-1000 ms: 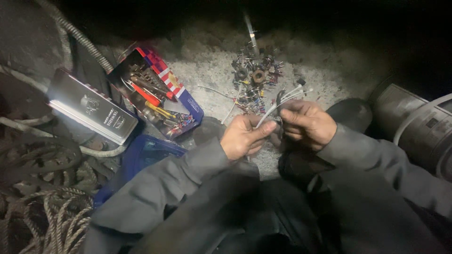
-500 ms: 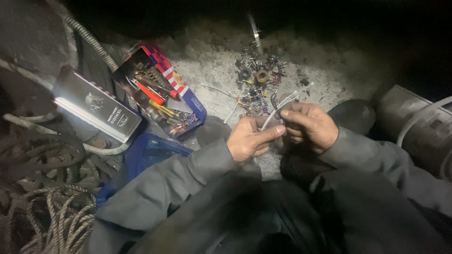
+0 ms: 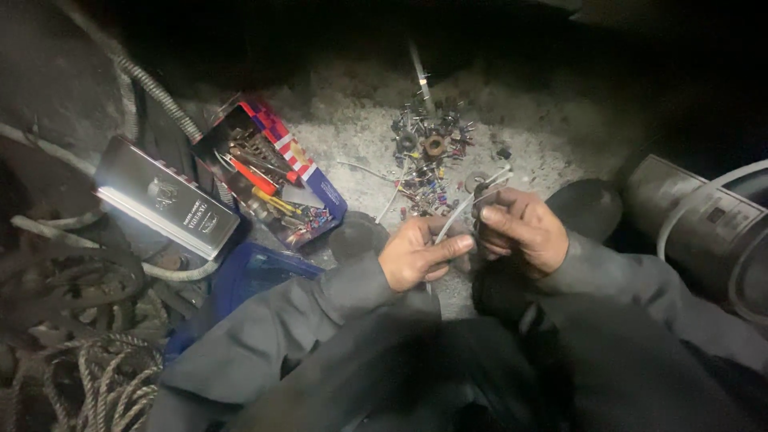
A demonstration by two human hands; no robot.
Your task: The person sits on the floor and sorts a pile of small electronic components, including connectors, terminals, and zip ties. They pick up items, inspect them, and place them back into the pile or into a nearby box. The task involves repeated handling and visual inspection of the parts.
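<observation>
Two hands: left hand (image 3: 418,258), right hand (image 3: 518,230) pinching white wire (image 3: 472,200) between.

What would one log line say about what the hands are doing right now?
left hand: pinching pale wire | right hand: gripping same wire | beyond: pile of small parts on ground | left: open tool box
</observation>
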